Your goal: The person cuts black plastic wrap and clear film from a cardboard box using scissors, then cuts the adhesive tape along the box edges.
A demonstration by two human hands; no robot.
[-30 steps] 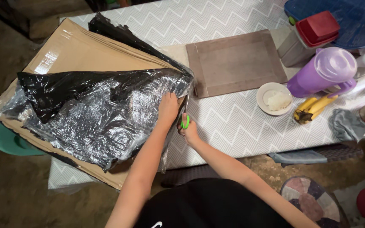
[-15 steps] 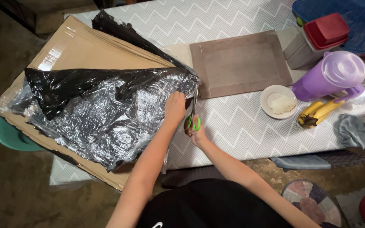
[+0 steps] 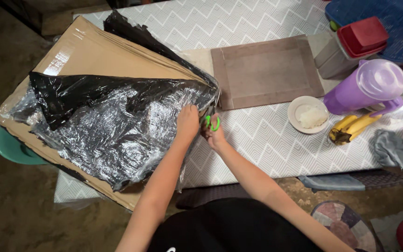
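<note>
A large flat cardboard sheet lies on the table, partly wrapped in black plastic under clear shiny film. My left hand presses flat on the film near its right edge. Just beside it, my right hand grips green-handled scissors, whose blades point up along the wrapped edge toward the cardboard's corner.
A brown placemat lies right of the cardboard. Further right stand a white bowl of rice, bananas, a purple jug, a red-lidded container and a grey cloth. A green chair sits at left.
My right hand and the scissors have moved up along the wrapped edge, closer to the cardboard's corner. My left hand stays pressed on the film.
</note>
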